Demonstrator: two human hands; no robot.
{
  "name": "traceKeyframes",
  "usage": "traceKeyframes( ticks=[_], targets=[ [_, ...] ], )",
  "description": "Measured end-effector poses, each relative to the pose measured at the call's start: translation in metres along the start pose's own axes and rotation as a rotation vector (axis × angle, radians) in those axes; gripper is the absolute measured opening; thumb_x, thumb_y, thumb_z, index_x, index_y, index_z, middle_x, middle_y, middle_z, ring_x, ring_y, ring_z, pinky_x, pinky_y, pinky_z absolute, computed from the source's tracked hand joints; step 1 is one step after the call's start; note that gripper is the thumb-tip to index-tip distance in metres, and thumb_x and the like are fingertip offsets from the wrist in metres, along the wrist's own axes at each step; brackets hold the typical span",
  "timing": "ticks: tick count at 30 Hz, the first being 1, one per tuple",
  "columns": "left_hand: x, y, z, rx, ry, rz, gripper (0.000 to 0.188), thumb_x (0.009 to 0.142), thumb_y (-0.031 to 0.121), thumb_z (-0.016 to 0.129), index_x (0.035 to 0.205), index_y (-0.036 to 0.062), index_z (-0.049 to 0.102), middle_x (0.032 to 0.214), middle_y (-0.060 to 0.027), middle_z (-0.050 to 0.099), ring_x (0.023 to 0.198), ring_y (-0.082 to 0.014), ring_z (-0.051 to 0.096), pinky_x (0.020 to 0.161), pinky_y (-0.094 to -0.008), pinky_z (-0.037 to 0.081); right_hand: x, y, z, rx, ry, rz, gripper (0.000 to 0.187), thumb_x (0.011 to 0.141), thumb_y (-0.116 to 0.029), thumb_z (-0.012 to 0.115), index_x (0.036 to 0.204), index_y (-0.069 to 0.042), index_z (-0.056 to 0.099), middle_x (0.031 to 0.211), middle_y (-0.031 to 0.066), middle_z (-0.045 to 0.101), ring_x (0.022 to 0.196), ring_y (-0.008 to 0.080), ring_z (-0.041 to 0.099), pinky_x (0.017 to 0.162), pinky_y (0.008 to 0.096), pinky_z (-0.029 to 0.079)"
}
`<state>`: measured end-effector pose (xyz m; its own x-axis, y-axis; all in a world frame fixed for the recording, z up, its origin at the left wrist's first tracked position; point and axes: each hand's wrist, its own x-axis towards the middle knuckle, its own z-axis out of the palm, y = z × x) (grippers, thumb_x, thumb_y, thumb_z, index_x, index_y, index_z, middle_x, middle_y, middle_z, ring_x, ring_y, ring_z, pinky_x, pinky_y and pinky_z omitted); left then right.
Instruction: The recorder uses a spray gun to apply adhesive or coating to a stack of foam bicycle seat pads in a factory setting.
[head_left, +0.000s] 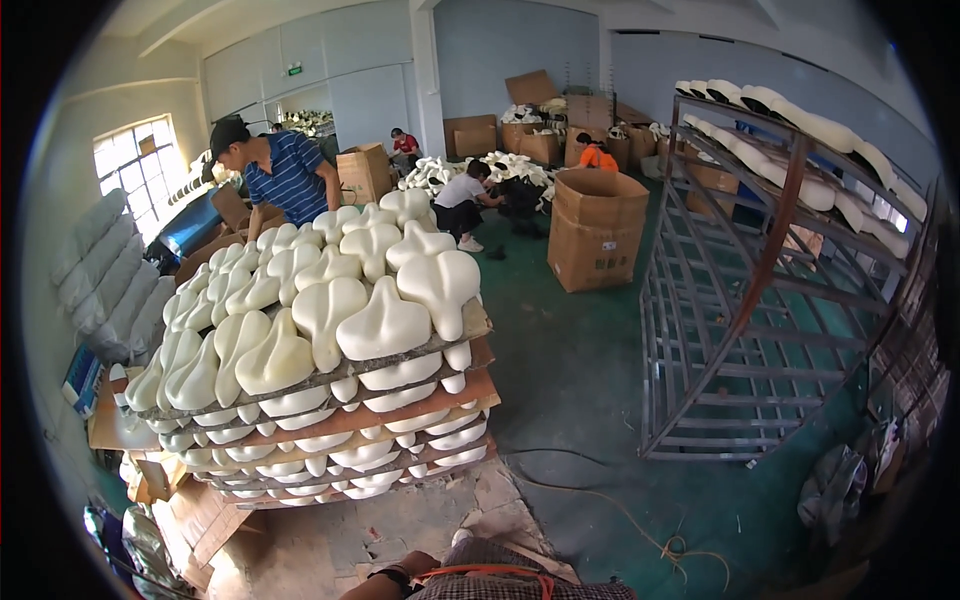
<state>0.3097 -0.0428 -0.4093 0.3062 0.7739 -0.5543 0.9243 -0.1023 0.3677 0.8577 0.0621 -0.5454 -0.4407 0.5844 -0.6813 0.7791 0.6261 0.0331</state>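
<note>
Head view: white, saddle-shaped moulded pieces (pixel 385 325) sit packed in rows on the topmost flat brown board (pixel 478 322), out to its near edge, more loaded boards (pixel 472 386) beneath. Near a thin orange strap (pixel 485 568), low at the wearer's plaid-clad waist (pixel 510 589), I glimpse the left hand (pixel 418 562); whether its fingers, or the right hand's, are spread or pinching, I cannot tell.

A tall metal rack (pixel 779 225) stands at the right on the green floor (pixel 590 370), with a yellow cord (pixel 672 548) tangled in the foreground. A large cardboard box (pixel 597 235) stands upright left of the rack, a person in orange (pixel 597 157) behind it. White wrapped bundles (pixel 105 270) are piled near the gridded window (pixel 133 165).
</note>
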Motion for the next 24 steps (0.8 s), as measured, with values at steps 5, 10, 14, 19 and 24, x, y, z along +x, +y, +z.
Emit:
traceKeyframes(
  ticks=[5,10,14,19,24],
  targets=[
    [0.010,-0.001,-0.006,-0.002,-0.029,0.011,0.031,0.076,0.034,0.060,0.102,0.0167,0.059,0.085,-0.0131,0.065,0.085,-0.0351,0.063,0.069,-0.0458,0.050,0.005,-0.001,0.027,0.968,0.153,0.455,0.029,0.088,-0.012,0.040,0.107,0.002,0.056,0.104,0.0238,0.060,0.100,0.0338,0.058,0.084,0.0393,0.047],
    [0.002,-0.006,0.007,-0.023,-0.030,-0.028,0.032,0.076,0.034,0.060,0.102,0.0165,0.059,0.086,-0.0134,0.065,0.085,-0.0352,0.063,0.069,-0.0459,0.050,-0.016,-0.011,-0.037,1.362,-0.008,0.653,0.028,0.088,-0.014,0.040,0.106,0.001,0.056,0.098,0.0227,0.062,0.092,0.0320,0.061,0.079,0.0385,0.049],
    [0.010,-0.001,-0.005,-0.023,-0.020,0.025,0.031,0.076,0.033,0.060,0.101,0.0158,0.059,0.086,-0.0136,0.065,0.085,-0.0355,0.063,0.070,-0.0461,0.049,-0.018,-0.006,-0.034,1.526,-0.048,0.741,0.026,0.087,-0.016,0.043,0.105,0.000,0.056,0.093,0.0212,0.063,0.084,0.0302,0.062,0.074,0.0381,0.050],
    [0.002,-0.006,0.004,-0.039,-0.026,-0.004,0.030,0.076,0.033,0.060,0.100,0.0151,0.059,0.086,-0.0139,0.065,0.085,-0.0358,0.063,0.070,-0.0462,0.049,-0.018,-0.027,-0.033,1.162,0.278,0.777,0.026,0.084,-0.014,0.047,0.105,-0.001,0.057,0.091,0.0195,0.063,0.083,0.0294,0.063,0.073,0.0375,0.049],
    [-0.009,-0.006,0.007,-0.038,-0.006,-0.003,0.027,0.078,0.032,0.057,0.099,0.0144,0.060,0.087,-0.0140,0.065,0.087,-0.0356,0.063,0.071,-0.0462,0.049,-0.007,-0.055,-0.016,0.549,0.781,0.832,0.028,0.080,-0.010,0.049,0.105,0.000,0.057,0.094,0.0186,0.063,0.091,0.0297,0.062,0.079,0.0366,0.048]
  ],
)
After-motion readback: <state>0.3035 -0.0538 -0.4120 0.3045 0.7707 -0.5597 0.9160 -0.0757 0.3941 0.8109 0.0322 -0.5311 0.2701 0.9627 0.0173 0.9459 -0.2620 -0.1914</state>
